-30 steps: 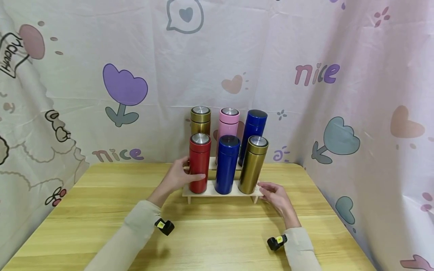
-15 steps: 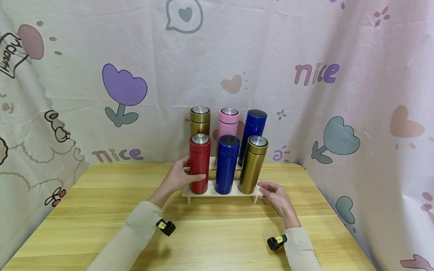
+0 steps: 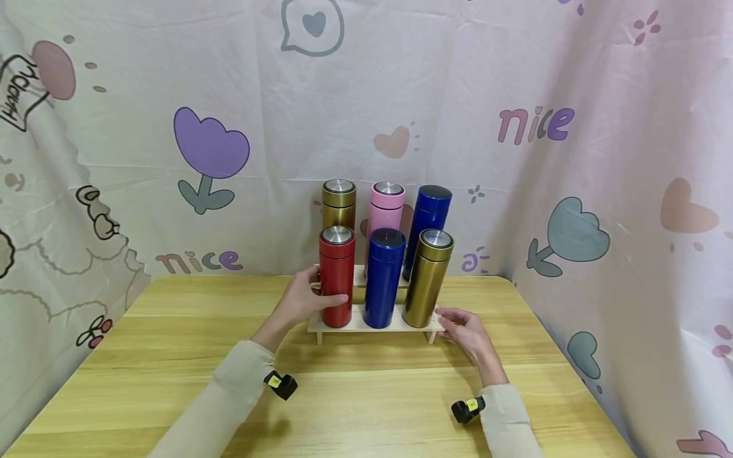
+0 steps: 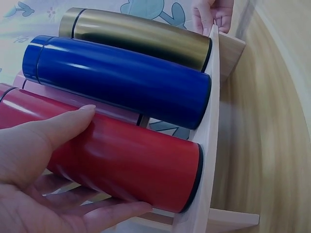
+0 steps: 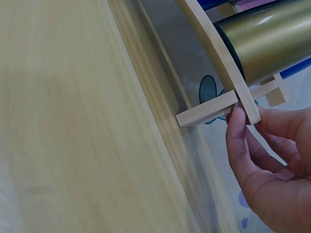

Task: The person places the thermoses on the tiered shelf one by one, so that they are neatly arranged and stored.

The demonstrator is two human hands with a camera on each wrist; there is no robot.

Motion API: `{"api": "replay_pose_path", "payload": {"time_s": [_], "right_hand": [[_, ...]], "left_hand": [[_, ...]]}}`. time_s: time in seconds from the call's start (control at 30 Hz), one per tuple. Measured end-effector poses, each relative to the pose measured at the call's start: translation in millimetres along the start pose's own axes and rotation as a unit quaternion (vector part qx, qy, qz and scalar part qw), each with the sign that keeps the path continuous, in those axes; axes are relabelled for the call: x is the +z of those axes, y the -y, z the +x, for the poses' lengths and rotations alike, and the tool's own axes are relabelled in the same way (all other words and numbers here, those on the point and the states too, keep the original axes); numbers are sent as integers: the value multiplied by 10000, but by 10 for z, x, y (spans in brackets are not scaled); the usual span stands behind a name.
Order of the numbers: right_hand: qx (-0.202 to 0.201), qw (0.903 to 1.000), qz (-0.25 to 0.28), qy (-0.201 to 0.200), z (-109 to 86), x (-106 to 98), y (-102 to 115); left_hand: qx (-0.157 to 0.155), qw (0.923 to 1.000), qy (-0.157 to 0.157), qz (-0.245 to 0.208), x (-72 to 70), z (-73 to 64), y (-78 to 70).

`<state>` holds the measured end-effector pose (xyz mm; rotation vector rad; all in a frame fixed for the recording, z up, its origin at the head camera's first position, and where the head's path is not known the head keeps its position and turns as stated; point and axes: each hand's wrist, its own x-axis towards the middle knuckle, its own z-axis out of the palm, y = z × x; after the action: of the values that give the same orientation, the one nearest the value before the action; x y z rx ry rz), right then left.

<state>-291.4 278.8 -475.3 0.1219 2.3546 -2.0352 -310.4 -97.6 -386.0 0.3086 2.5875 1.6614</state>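
Observation:
In the head view, a red vacuum flask (image 3: 336, 277) stands at the left end of the front step of a light wooden two-step rack (image 3: 356, 320). My left hand (image 3: 299, 298) grips its lower half, the thumb across the front; the left wrist view shows the fingers under the other side of the red flask (image 4: 141, 155), its base right at the board. At the rack's right end, my right hand (image 3: 466, 332) pinches the board's end between thumb and fingers, as the right wrist view shows on the rack (image 5: 216, 46). A blue flask (image 3: 383, 280) and a gold flask (image 3: 428, 280) share the front step.
Behind, on the higher step, stand another gold flask (image 3: 339, 207), a pink flask (image 3: 386, 213) and a second blue flask (image 3: 431, 216). The rack is on a wooden table (image 3: 366, 394), near its back edge. A printed curtain (image 3: 458, 76) hangs behind and at both sides.
The red flask's top has shifted very slightly left, and the left wrist a little to the right. My right hand and the rack stay where they were.

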Motion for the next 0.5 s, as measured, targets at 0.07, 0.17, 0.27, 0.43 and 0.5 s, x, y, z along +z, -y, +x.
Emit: {"api": "replay_pose_path", "payload": {"time_s": [0.07,0.17,0.27,0.43,0.5], "right_hand": [[-5,10000,14,14,-1,-2,1],[3,10000,71,23,-4,-3,4],[-5,10000,68,40,-4,-7,7],[34,10000,50,-16,3,0,1],[40,10000,48,-26,4,6,-2]], "left_hand": [[17,10000,-13,-15,5,-2,2],[52,10000,-46,-10,13,-4,11],[29,10000,-87,-14,24,-5,22],[10,9999,-102,-51,33,-13,38],[12,9999,-86,-58,30,-20,38]]}}
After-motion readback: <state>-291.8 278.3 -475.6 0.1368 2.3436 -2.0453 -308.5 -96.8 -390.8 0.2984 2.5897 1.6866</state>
